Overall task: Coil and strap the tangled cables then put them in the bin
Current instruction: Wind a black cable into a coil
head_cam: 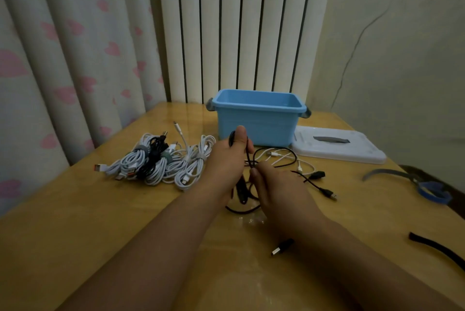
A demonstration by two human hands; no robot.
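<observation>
Black cable (247, 157), thin and limp, runs between two bare hands above the middle of the desk (75, 210). The left hand (227, 157) grips a small gathered loop of it, thumb pressed on top. The right hand (274, 185), just beside and nearer the front edge, pinches the same strand between its fingertips. Below them the cable sags in loose curls onto the wood, one USB plug (283, 247) lying near the front edge and another (329, 195) trailing toward the right edge.

It looks light and floppy, likely to spring out of a coil, so holding the gathered loops firmly at one point seems wise, away from the stiffer plugs.

A loose white cable (284, 156) lies tangled under it. Toward the left edge sits a heap of strapped bundles (161, 162). At the back edge stands the blue bin (256, 119), open, its white lid (337, 147) beside it. Spare straps (437, 247) lie near the right edge.
</observation>
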